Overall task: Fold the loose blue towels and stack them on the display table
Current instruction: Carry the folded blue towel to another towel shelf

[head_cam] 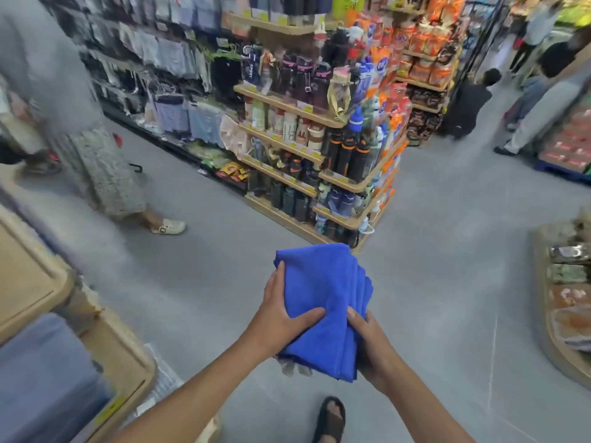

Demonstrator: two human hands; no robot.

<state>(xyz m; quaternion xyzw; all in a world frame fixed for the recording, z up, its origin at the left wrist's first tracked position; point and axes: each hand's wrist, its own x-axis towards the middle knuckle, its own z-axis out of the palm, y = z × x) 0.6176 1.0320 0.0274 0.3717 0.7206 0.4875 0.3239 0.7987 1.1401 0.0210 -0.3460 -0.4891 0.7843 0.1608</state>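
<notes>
A bright blue towel (323, 292), folded into a thick layered bundle, hangs in the air in front of me above the grey floor. My left hand (281, 318) grips its left side, thumb across the top and fingers underneath. My right hand (371, 343) pinches the lower right edge where the folded layers meet. The display table (128, 356), a tan wooden surface with a raised rim, stands at the lower left, apart from the towel. A blurred stack of pale blue cloth (44, 378) lies on it.
A wooden shelf unit (319, 155) full of bottles stands straight ahead. A person in a patterned skirt (105, 174) walks at the left. More shoppers (473, 103) stand at the far right aisle. Another low display (563, 298) sits at the right edge. My sandalled foot (331, 420) is below.
</notes>
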